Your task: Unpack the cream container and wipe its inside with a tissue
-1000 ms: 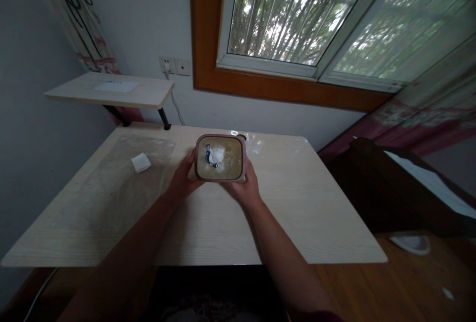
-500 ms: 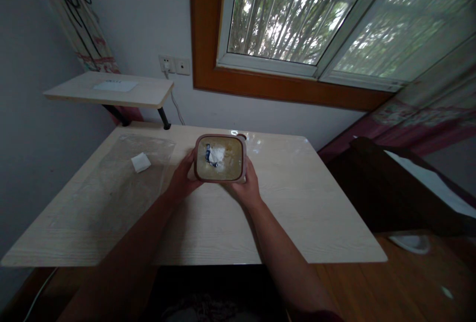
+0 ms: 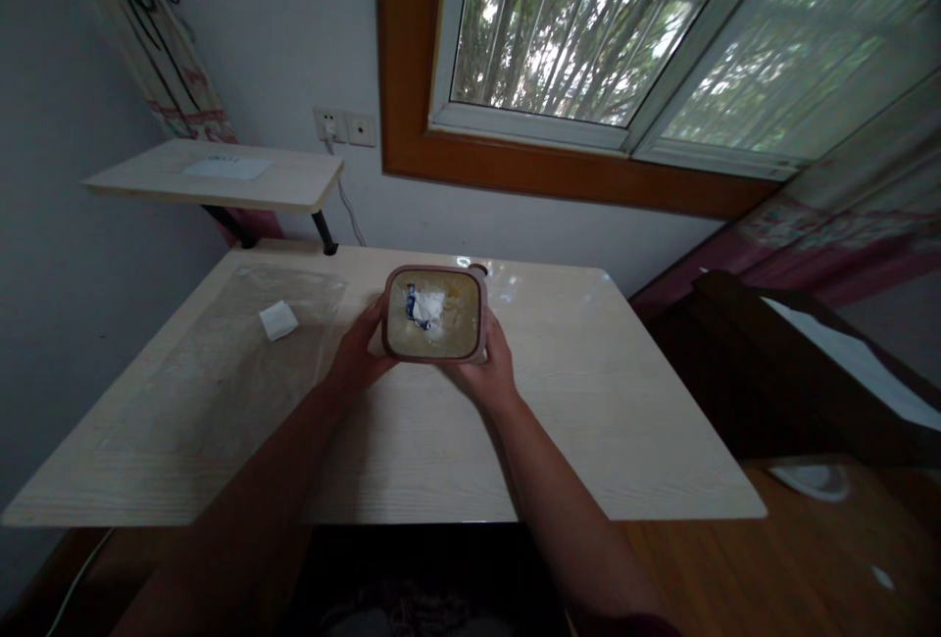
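Between my two hands is a rectangular container [image 3: 397,335] with rounded corners, a reddish-brown rim and a yellowish, see-through top. Something white with dark blue marks [image 3: 427,307] shows at its middle; whether it lies on the top or inside I cannot tell. My left hand [image 3: 362,351] grips the container's left side, and my right hand [image 3: 491,363] holds its right side from below. Both hands' fingertips are partly hidden behind it. The container is above the pale wooden table [image 3: 588,402], tilted with its top facing me.
A clear plastic sheet [image 3: 221,372] covers the table's left part, with a folded white tissue [image 3: 278,320] on it. A raised shelf [image 3: 294,181] on black legs stands at the back left, a white paper [image 3: 227,168] on it. Behind are wall sockets [image 3: 345,127] and a window [image 3: 544,39].
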`<state>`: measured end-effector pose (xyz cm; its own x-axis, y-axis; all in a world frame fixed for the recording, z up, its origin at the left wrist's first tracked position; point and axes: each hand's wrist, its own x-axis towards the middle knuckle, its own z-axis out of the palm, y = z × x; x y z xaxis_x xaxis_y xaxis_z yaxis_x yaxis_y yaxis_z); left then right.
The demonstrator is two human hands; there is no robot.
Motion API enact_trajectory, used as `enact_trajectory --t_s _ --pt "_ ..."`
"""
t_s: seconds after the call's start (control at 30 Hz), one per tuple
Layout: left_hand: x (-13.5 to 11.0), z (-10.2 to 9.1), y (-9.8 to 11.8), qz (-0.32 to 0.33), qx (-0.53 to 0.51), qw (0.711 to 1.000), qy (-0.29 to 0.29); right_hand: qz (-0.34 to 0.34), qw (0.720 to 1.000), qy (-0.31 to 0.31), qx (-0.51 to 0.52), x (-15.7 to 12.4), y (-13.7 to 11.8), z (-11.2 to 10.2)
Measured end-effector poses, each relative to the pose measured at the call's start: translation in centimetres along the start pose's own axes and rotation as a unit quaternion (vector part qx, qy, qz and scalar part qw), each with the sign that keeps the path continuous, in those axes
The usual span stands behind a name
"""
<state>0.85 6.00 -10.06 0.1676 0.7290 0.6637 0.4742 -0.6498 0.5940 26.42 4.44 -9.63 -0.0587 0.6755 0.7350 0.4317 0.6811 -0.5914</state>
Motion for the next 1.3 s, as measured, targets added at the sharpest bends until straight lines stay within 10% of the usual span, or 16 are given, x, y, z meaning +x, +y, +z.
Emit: enact_trajectory --t_s 1.3 --pt "-0.07 -0.25 -0.06 -0.019 0.014 1.0 0.002 -0.009 1.0 0.01 -0.022 0.0 -0.27 -0.44"
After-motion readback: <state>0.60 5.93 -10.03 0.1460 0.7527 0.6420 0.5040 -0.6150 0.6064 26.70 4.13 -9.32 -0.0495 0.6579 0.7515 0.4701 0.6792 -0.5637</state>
